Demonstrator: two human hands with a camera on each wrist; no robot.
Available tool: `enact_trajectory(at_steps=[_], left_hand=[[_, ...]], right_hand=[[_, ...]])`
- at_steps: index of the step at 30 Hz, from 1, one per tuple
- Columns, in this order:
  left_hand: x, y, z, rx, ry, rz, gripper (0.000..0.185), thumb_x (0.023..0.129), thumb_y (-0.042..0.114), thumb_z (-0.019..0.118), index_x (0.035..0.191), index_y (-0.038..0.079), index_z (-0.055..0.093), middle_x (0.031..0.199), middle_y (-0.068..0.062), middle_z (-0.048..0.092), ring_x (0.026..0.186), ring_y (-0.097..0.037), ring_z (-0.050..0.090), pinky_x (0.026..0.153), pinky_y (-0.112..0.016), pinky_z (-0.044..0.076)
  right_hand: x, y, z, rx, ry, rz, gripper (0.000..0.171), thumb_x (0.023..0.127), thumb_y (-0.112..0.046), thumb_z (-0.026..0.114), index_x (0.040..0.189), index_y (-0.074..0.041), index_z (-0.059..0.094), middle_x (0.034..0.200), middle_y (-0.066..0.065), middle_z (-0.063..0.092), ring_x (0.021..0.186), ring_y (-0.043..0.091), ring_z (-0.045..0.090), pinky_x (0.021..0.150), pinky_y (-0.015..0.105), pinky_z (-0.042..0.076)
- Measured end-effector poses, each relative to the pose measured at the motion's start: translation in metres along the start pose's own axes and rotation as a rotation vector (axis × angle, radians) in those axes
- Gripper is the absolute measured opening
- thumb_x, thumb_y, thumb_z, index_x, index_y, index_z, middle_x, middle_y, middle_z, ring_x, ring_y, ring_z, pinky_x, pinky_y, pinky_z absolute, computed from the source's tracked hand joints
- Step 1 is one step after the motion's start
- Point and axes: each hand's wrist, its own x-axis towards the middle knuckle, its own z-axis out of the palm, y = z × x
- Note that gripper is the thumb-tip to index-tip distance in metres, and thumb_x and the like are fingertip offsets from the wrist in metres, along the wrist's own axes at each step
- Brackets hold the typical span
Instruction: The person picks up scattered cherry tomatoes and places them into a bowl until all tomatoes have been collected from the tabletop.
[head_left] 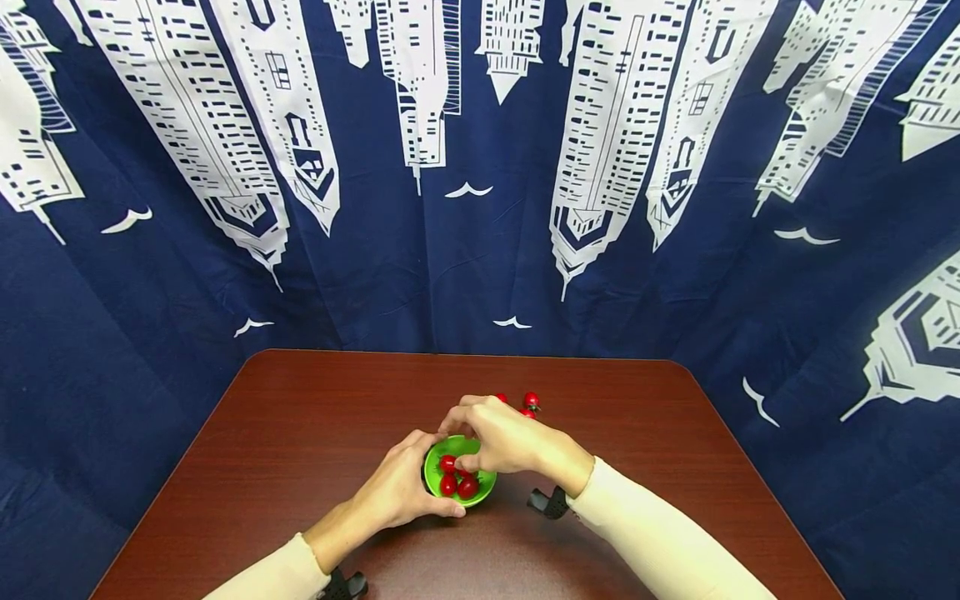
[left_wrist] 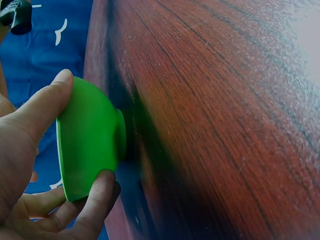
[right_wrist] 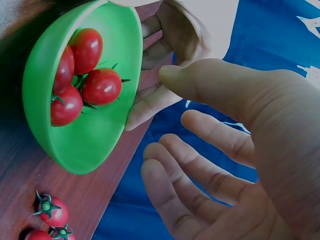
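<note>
A green bowl [head_left: 489, 486] sits on the table with several red cherry tomatoes [right_wrist: 102, 86] inside, some showing green stems. My left hand [head_left: 405, 483] grips the bowl from the left; in the left wrist view its thumb and fingers press against opposite sides of the bowl wall [left_wrist: 90, 132]. Over the bowl's right side hovers my right hand [head_left: 502, 435]. The right wrist view shows this hand [right_wrist: 282, 125] with fingers loosely bent and apart, nothing held between them. Beyond the right hand lie several loose tomatoes [head_left: 532, 400], partly hidden by it in the head view.
The brown wooden table [head_left: 315, 417] has rounded far corners. Behind it hangs a dark blue cloth [head_left: 420, 275] printed with white buildings and birds. A dark wrist device [head_left: 551, 502] sits at the right sleeve.
</note>
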Motion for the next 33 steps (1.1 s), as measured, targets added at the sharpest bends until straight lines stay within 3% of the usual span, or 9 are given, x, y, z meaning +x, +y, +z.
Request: enact_trajectory(at_steps=[15,21,28,33], left_hand=[[0.0,0.0,0.0,0.005,-0.003,0.007,0.107,0.067,0.046,0.115,0.153,0.003,0.069,0.136,-0.007,0.074,0.121,-0.024,0.074,0.106,-0.042,0.066],[0.0,0.001,0.0,-0.003,0.004,-0.005,0.106,0.066,0.045,0.116,0.152,0.002,0.07,0.135,-0.005,0.074,0.123,-0.025,0.074,0.108,-0.046,0.065],[-0.001,0.0,0.0,0.005,0.011,0.01,0.107,0.066,0.045,0.116,0.153,0.004,0.07,0.135,-0.005,0.075,0.123,-0.026,0.074,0.109,-0.047,0.065],[0.0,0.001,0.0,0.006,0.012,0.015,0.106,0.065,0.045,0.116,0.152,0.004,0.07,0.132,-0.005,0.075,0.121,-0.026,0.074,0.107,-0.045,0.065]], right_hand=[[-0.005,0.006,-0.006,-0.069,0.032,0.042,0.042,0.093,-0.02,0.098,0.133,-0.017,0.084,0.128,0.0,0.083,0.104,0.018,0.076,0.092,0.03,0.064],[-0.008,0.011,-0.01,-0.043,0.047,0.081,0.04,0.095,-0.017,0.095,0.134,-0.016,0.084,0.129,0.002,0.082,0.103,0.025,0.078,0.088,0.028,0.063],[-0.013,0.021,-0.012,-0.046,0.086,0.105,0.039,0.094,-0.018,0.095,0.132,-0.018,0.085,0.125,-0.001,0.082,0.094,0.007,0.07,0.085,0.026,0.063],[-0.016,0.029,-0.016,-0.04,0.118,0.115,0.039,0.093,-0.017,0.095,0.131,-0.02,0.085,0.12,-0.002,0.081,0.09,0.01,0.072,0.083,0.025,0.062]])
